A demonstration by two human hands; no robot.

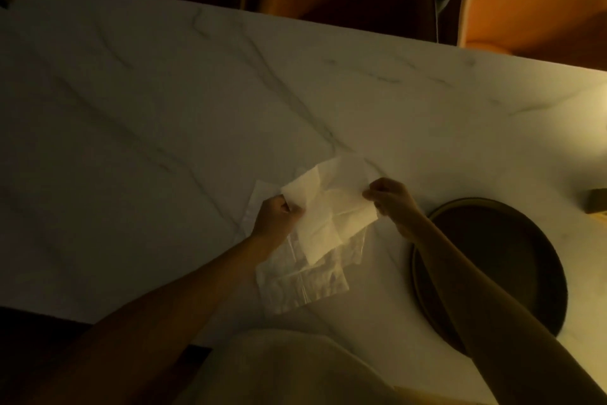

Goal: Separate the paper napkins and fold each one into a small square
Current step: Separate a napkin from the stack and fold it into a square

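Dim, warm-lit room. White marble-veined table (pixel 197 102); orange chairs (pixel 532 1) at its far edge. Left hand (pixel 276 217) and right hand (pixel 391 197) each pinch an edge of the paper napkins (pixel 328 207), held above a clear plastic bag (pixel 302 280). A dark round tray (pixel 512 250) lies just right.

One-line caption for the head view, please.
Left hand and right hand pinch opposite edges of paper napkins above a clear plastic bag on a marble table.

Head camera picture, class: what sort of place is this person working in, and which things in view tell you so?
Probably a dining room at home or in a restaurant, dimly lit. The clues: a marble-patterned table, upholstered chairs pushed up at its far side, and a dark round plate lying beside the paper napkin that both hands hold.
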